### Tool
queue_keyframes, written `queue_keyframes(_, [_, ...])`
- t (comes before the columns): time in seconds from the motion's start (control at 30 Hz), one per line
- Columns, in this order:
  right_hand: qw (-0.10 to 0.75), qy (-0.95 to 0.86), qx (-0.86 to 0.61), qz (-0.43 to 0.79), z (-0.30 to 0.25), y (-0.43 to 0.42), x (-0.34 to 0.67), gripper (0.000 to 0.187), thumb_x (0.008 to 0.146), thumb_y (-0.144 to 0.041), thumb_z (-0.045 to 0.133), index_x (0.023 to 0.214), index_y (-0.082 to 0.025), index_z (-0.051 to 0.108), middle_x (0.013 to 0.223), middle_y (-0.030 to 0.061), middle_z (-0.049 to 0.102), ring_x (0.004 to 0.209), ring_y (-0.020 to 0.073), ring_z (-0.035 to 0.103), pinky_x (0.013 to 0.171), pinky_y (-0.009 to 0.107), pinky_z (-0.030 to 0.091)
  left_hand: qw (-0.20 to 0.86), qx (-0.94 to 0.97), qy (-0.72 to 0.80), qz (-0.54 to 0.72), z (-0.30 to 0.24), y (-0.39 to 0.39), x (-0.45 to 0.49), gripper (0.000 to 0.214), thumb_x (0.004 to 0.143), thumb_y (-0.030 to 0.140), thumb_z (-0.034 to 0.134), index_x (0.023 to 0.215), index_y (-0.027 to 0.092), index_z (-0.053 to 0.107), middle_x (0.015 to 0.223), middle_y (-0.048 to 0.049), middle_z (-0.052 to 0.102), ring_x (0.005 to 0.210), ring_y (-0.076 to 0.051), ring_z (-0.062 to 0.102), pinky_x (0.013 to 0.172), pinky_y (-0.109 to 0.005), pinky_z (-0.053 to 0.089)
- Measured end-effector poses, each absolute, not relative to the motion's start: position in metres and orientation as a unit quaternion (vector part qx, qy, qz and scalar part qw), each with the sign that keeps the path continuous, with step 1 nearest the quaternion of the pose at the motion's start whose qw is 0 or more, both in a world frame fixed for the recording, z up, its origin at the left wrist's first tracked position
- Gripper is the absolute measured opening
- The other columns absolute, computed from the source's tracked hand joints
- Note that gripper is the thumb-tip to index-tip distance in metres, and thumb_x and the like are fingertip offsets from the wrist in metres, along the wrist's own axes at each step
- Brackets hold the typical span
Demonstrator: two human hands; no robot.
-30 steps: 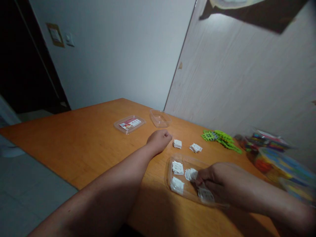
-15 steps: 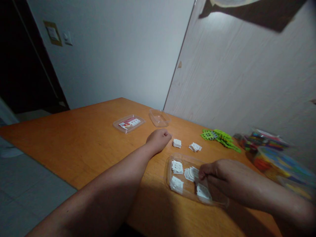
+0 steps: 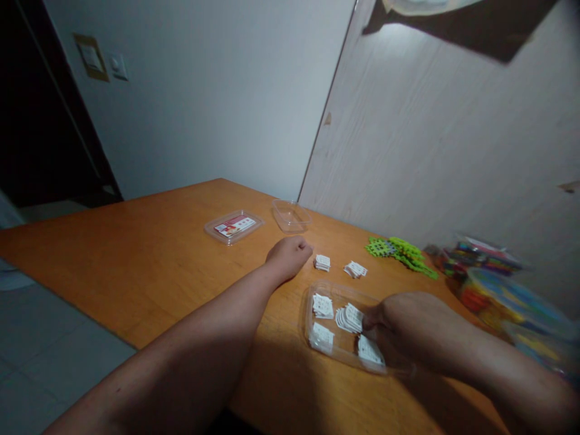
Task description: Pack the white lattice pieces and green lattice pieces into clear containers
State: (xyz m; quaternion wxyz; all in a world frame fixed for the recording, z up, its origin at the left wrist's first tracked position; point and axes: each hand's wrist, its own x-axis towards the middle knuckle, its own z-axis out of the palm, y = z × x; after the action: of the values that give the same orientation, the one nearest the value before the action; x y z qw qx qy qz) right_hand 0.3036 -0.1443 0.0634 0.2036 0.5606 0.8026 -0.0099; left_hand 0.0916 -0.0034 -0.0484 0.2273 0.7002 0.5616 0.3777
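Note:
A clear plastic tray (image 3: pixel 312 291) lies near the table's front edge and holds several small stacks of white pieces (image 3: pixel 322 305). My right hand (image 3: pixel 408 323) reaches into the tray with its fingers closed on a fanned stack of white pieces (image 3: pixel 350 318). My left hand (image 3: pixel 290 255) rests on the orange table (image 3: pixel 149 266) as a closed fist, just left of two loose white stacks (image 3: pixel 322 262) outside the tray. I see nothing in the fist.
A clear lid with a red and white label (image 3: pixel 233 226) and an empty clear tub (image 3: pixel 290 216) lie further back. Green pieces (image 3: pixel 401 251) and a heap of coloured pieces (image 3: pixel 493 278) sit at the right. A wooden panel (image 3: pixel 430 133) borders the table's far side.
My right hand has drawn back slightly to the right within the tray, uncovering the white stack at the tray's front. The left fist has stayed put.

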Motion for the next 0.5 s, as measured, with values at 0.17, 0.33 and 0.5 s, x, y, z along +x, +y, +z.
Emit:
queue_keyframes(0.17, [0.215,0.797,0.565,0.005,0.062,-0.142,0.299,0.026,0.081,-0.027,0.054,0.077,-0.029,0.079,0.068,0.0053,0.073,0.059,0.0185,0.062,0.05,0.027,0.025,0.226,0.703,0.557,0.379,-0.05,-0.003,0.092,0.033,0.084,0.046,0.052,0.076,0.018,0.067,0.069,0.0001,0.063,0.064,-0.014,0.051,0.056,-0.026,0.029])
queue_keyframes(0.33, [0.172,0.804,0.57,-0.013,0.061,-0.142,0.303,0.027,0.084,-0.027,0.054,0.076,-0.028,0.079,0.067,0.0044,0.072,0.059,0.0176,0.063,0.051,0.026,0.028,0.233,0.702,0.559,0.374,-0.046,-0.005,0.091,0.033,0.084,0.046,0.052,0.074,0.018,0.066,0.069,0.0002,0.063,0.064,-0.014,0.051,0.056,-0.025,0.029])
queue_keyframes(0.5, [0.115,0.827,0.545,-0.079,0.069,-0.147,0.312,0.025,0.082,-0.023,0.058,0.086,-0.032,0.08,0.073,0.0007,0.075,0.066,0.0177,0.066,0.06,0.025,0.038,0.231,0.702,0.557,0.38,-0.043,-0.007,0.091,0.031,0.084,0.044,0.053,0.071,0.018,0.064,0.067,0.0002,0.062,0.064,-0.014,0.052,0.056,-0.025,0.031])
